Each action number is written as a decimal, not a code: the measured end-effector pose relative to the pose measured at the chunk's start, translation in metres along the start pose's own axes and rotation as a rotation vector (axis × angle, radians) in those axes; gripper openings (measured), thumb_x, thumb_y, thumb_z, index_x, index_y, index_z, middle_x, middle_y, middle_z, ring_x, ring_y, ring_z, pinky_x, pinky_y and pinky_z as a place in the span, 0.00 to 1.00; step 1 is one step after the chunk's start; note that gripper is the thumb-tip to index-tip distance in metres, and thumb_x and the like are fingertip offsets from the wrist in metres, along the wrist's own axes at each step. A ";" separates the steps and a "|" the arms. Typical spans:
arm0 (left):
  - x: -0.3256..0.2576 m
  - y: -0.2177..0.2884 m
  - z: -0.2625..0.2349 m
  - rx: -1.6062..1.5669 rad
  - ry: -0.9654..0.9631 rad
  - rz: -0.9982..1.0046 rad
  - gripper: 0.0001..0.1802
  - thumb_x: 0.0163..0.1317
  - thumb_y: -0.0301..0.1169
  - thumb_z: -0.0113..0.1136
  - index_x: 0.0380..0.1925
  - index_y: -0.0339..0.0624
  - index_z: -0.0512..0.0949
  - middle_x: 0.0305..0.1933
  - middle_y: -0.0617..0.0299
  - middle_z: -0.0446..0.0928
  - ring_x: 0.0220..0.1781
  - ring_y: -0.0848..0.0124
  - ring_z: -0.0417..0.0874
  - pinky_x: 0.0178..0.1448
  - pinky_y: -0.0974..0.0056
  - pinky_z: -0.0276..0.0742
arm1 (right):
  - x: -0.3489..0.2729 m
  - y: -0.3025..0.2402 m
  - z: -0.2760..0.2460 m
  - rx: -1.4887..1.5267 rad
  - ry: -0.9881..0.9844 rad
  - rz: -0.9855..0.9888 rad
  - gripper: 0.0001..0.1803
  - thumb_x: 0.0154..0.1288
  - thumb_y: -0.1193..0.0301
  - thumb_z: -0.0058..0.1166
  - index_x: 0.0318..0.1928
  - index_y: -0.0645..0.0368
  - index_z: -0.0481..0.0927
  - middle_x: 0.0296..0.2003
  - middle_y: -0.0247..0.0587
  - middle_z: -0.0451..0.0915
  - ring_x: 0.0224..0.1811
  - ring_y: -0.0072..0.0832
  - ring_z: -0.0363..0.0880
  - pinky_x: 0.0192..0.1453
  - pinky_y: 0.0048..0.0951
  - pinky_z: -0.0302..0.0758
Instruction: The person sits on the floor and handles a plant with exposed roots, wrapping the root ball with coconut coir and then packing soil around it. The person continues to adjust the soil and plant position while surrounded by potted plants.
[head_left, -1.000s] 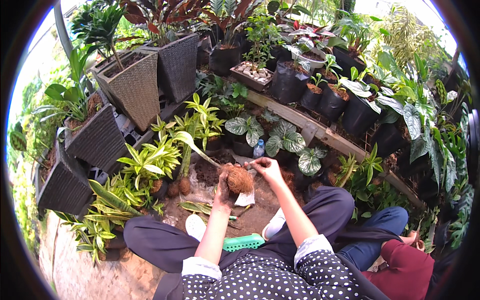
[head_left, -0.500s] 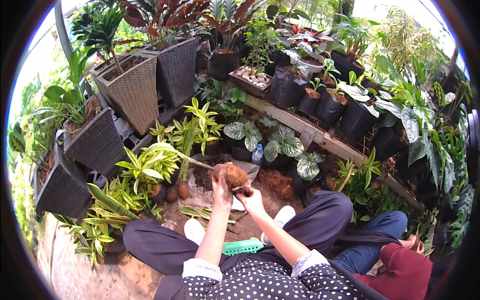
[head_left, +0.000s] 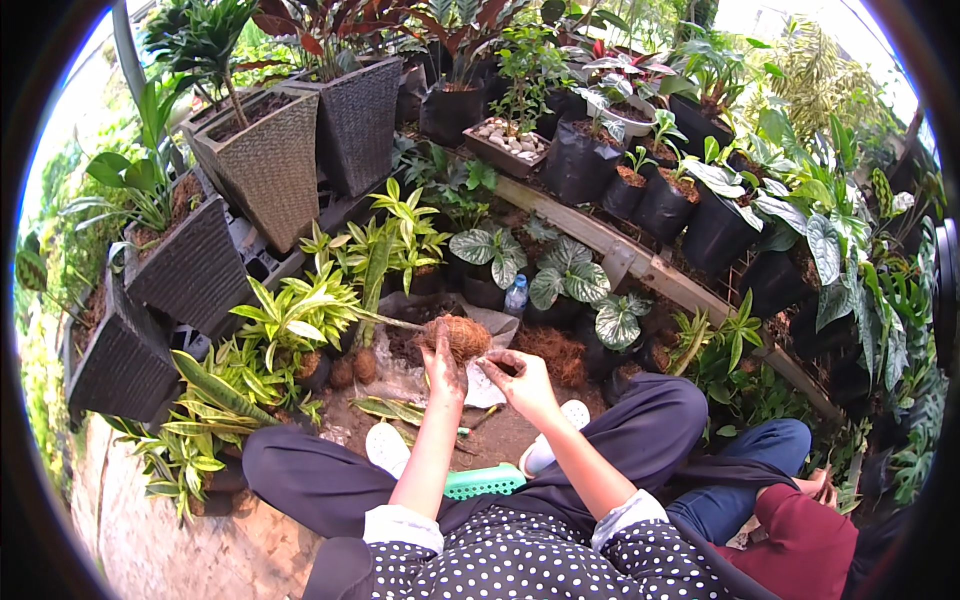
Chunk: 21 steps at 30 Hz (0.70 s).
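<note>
A brown ball wrapped in coconut fibre (head_left: 462, 338) is held up in front of me, a plant stem (head_left: 394, 321) reaching out of its left side. My left hand (head_left: 443, 372) is closed round the ball's near left side, its fingers dark with soil. Just right of the ball, my right hand (head_left: 524, 384) has thumb and forefinger pinched together, apart from the ball. Whatever sits in that pinch is too small to make out. Beneath both hands lie a pale sheet (head_left: 484, 388) and loose dark soil; a heap of loose coconut fibre (head_left: 553, 355) is to the right.
A green perforated stool (head_left: 484, 482) is under me. Cut leaves (head_left: 392, 409) lie on the ground. A small water bottle (head_left: 515, 296) stands beyond the ball. Tall pots (head_left: 262, 165) line the left, black-bagged plants (head_left: 665, 208) the right. Another person's maroon sleeve (head_left: 800, 545) is close on my right.
My right hand has moved from beneath the ball up and to the right, its fingers now pinched. The ball has turned slightly in my left hand and sits a little lower.
</note>
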<state>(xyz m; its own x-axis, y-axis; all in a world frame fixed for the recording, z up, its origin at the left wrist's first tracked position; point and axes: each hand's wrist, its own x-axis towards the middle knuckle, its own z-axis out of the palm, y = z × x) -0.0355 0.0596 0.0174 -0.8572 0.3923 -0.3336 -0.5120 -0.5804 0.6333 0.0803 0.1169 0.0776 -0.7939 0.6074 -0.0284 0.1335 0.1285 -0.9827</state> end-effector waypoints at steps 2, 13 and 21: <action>-0.001 0.001 0.000 -0.005 0.011 -0.007 0.24 0.60 0.34 0.59 0.53 0.43 0.63 0.51 0.61 0.70 0.52 0.66 0.72 0.54 0.58 0.72 | 0.004 -0.010 -0.009 -0.089 -0.028 -0.084 0.12 0.57 0.69 0.58 0.38 0.65 0.81 0.31 0.44 0.82 0.32 0.23 0.78 0.39 0.25 0.73; 0.002 0.001 -0.013 0.056 -0.189 0.108 0.19 0.58 0.28 0.60 0.47 0.44 0.65 0.47 0.61 0.73 0.50 0.70 0.74 0.55 0.63 0.69 | 0.042 -0.050 -0.048 -0.238 -0.272 -0.010 0.10 0.55 0.71 0.59 0.35 0.66 0.81 0.28 0.38 0.82 0.30 0.17 0.76 0.39 0.22 0.73; -0.002 0.008 -0.015 0.027 -0.411 0.060 0.19 0.59 0.29 0.60 0.48 0.44 0.65 0.47 0.59 0.73 0.50 0.67 0.75 0.55 0.62 0.70 | 0.083 -0.039 -0.059 -0.014 -0.411 0.134 0.09 0.54 0.71 0.60 0.32 0.64 0.82 0.30 0.34 0.82 0.34 0.19 0.77 0.45 0.21 0.70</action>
<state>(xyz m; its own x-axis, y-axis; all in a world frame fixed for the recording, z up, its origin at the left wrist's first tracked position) -0.0386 0.0430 0.0127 -0.7892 0.6141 0.0075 -0.4557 -0.5937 0.6632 0.0443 0.2087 0.1241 -0.9388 0.2573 -0.2291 0.2574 0.0821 -0.9628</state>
